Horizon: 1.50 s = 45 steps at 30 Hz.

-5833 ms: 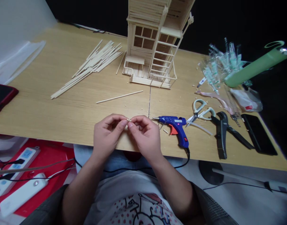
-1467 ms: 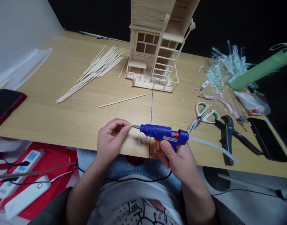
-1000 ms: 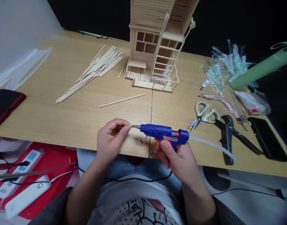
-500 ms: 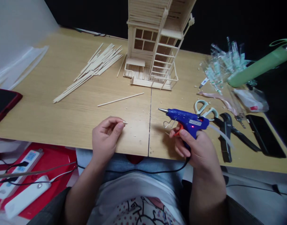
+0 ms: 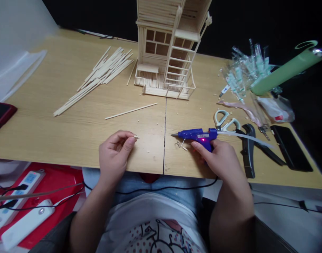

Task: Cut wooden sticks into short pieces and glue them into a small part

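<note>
- L hand [image 5: 113, 154]: thumb & fingertips pressed together, pinching small wood bit [image 5: 136, 137]; bit pokes out past the fingertips, above wood desk [image 5: 71, 140]
- R hand [image 5: 215, 158]: fingers curled over blue hot glue gun [image 5: 196, 134], handle hidden by hand; nozzle points L toward the other hand, not touching it; white glue stick [image 5: 245, 135] runs out the back
- Ahead: popsicle-stick house [image 5: 163, 52] on desk; pile of loose sticks [image 5: 97, 73] to its L; single stick [image 5: 131, 110] lying nearer hands
- R of gun: scissors [image 5: 225, 121], black pliers [image 5: 249, 151], black phone [image 5: 291, 149]
</note>
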Each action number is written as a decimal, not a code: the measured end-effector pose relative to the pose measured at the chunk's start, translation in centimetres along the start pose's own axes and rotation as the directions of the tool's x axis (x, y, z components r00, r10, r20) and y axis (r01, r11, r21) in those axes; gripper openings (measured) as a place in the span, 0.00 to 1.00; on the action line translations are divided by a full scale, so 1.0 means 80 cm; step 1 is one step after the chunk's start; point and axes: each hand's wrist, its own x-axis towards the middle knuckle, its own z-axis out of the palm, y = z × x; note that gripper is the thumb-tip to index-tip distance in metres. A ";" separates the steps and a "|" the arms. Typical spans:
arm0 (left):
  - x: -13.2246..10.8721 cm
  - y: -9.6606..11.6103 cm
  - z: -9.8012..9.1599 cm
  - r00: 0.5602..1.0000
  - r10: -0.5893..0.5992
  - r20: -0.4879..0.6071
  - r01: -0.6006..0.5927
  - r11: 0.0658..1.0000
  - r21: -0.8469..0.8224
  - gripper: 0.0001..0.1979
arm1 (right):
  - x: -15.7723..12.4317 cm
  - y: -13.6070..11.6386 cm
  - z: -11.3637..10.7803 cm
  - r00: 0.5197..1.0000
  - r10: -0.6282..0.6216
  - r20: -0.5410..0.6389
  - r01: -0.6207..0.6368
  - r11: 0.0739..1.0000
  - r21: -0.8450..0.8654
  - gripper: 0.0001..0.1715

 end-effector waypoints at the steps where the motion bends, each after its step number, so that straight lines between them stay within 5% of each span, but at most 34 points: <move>1: 0.000 -0.001 0.000 1.000 0.002 0.001 -0.002 1.000 -0.007 0.06 | -0.001 -0.001 0.002 0.999 -0.019 -0.037 0.017 0.998 -0.057 0.31; 7: 0.000 -0.005 -0.001 1.000 -0.004 0.002 0.004 1.000 -0.022 0.06 | -0.010 -0.002 0.024 0.964 -0.142 -0.223 0.110 0.983 -0.149 0.28; 12: 0.000 -0.003 0.000 1.000 0.002 0.012 -0.002 1.000 -0.017 0.08 | -0.032 -0.026 0.034 0.855 -0.228 -0.465 0.221 0.973 -0.070 0.20; 15: 0.000 -0.002 0.000 1.000 0.001 0.011 -0.001 1.000 0.000 0.09 | -0.047 -0.059 0.050 0.826 -0.428 -0.366 0.498 0.859 0.119 0.07; 18: 0.000 -0.002 0.000 1.000 -0.006 0.005 0.006 1.000 0.011 0.10 | -0.054 -0.090 0.076 0.791 -0.578 -0.200 0.612 0.743 0.271 0.05; 23: 0.000 -0.001 0.001 1.000 0.002 0.018 -0.001 1.000 -0.021 0.08 | -0.048 -0.106 0.102 0.787 -0.597 -0.156 0.617 0.757 0.214 0.07; 29: 0.001 0.003 0.002 0.999 0.024 0.028 -0.024 1.000 -0.016 0.05 | -0.046 -0.104 0.096 0.768 -0.628 -0.125 0.638 0.735 0.230 0.09; 45: 0.000 0.003 0.001 0.999 0.026 0.039 -0.025 0.999 -0.019 0.05 | -0.044 -0.100 0.087 0.813 -0.568 -0.125 0.575 0.752 0.323 0.07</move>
